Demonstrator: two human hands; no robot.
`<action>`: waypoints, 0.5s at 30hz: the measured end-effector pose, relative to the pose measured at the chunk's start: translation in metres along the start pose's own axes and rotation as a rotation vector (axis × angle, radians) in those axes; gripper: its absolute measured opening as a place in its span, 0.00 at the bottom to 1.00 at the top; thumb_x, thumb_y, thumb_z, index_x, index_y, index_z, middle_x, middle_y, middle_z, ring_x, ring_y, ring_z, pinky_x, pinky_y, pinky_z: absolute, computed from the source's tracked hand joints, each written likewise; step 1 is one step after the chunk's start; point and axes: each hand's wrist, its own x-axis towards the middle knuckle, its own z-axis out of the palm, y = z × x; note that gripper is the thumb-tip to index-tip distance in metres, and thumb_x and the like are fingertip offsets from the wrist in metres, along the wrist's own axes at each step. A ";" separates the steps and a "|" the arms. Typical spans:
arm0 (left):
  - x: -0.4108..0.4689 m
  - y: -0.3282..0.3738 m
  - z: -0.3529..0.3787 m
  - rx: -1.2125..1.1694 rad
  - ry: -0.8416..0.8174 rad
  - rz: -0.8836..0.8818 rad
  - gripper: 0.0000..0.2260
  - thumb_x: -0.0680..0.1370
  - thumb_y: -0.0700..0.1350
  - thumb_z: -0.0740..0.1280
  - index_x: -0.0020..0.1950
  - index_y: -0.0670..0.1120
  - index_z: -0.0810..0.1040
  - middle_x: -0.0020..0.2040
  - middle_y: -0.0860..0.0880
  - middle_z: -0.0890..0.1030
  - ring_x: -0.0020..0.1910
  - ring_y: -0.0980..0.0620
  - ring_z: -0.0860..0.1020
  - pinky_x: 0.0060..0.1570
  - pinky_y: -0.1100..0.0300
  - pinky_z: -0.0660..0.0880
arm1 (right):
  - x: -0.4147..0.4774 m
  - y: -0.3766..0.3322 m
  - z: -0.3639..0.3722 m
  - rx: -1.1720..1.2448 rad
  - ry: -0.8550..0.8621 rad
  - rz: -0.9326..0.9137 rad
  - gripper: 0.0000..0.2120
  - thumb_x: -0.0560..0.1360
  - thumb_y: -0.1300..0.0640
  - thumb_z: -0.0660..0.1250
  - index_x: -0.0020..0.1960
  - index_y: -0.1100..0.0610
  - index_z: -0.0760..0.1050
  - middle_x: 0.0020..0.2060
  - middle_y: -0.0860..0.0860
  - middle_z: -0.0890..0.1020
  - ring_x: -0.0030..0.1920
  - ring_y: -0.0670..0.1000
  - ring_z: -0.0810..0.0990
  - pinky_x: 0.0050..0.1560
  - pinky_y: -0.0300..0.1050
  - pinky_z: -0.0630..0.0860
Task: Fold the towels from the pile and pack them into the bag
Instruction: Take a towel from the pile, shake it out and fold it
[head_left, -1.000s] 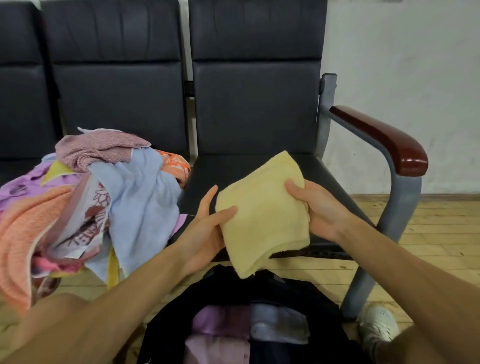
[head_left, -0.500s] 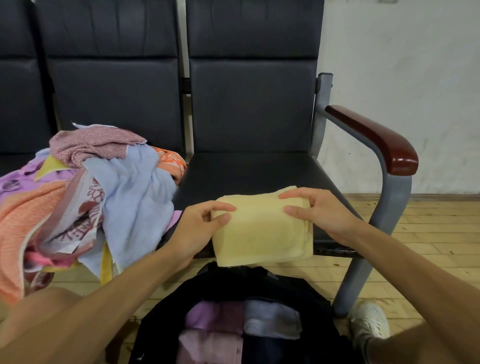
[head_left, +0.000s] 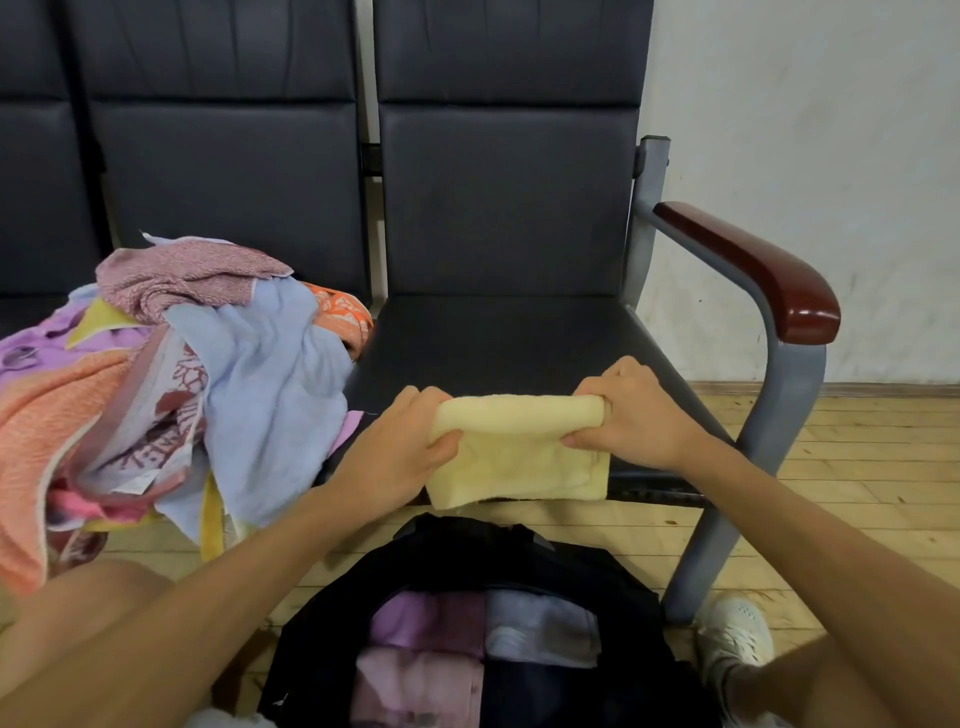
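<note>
A pale yellow towel (head_left: 519, 452), folded small, hangs over the front edge of the dark chair seat (head_left: 498, 343). My left hand (head_left: 400, 447) grips its left end and my right hand (head_left: 631, 415) grips its right end, fingers curled over the rolled top fold. Below, on the floor between my knees, an open black bag (head_left: 467, 561) holds folded towels in purple, pink and grey. The pile of unfolded towels (head_left: 171, 374), in lilac, orange, light blue and pink, lies on the seat to the left.
A row of dark padded chairs stands against a white wall. The right chair has a grey metal frame and a brown armrest (head_left: 753, 265). Wooden floorboards (head_left: 872, 478) run to the right. My white shoe (head_left: 737, 629) is by the chair leg.
The yellow towel went from held up and open to folded over again. Both hands came lower and now curl round its top fold.
</note>
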 end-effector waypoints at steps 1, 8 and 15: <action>0.001 -0.001 -0.004 0.007 0.007 -0.005 0.13 0.81 0.50 0.62 0.63 0.48 0.69 0.54 0.53 0.66 0.41 0.59 0.69 0.39 0.73 0.64 | 0.001 0.001 -0.001 0.046 -0.015 0.001 0.13 0.68 0.44 0.75 0.49 0.46 0.77 0.49 0.48 0.76 0.55 0.50 0.70 0.50 0.44 0.67; 0.003 -0.017 -0.006 -0.648 -0.091 -0.274 0.09 0.80 0.53 0.64 0.53 0.49 0.72 0.53 0.50 0.76 0.53 0.51 0.76 0.52 0.55 0.77 | -0.007 -0.012 -0.007 0.774 -0.113 0.187 0.11 0.75 0.52 0.70 0.58 0.50 0.79 0.52 0.45 0.85 0.52 0.44 0.83 0.54 0.43 0.78; -0.002 -0.001 -0.002 -1.285 -0.063 -0.541 0.18 0.78 0.57 0.64 0.64 0.49 0.75 0.56 0.49 0.83 0.56 0.49 0.81 0.52 0.55 0.77 | -0.009 -0.022 -0.003 1.002 -0.102 0.390 0.14 0.80 0.47 0.63 0.57 0.56 0.79 0.49 0.53 0.84 0.46 0.50 0.84 0.39 0.42 0.80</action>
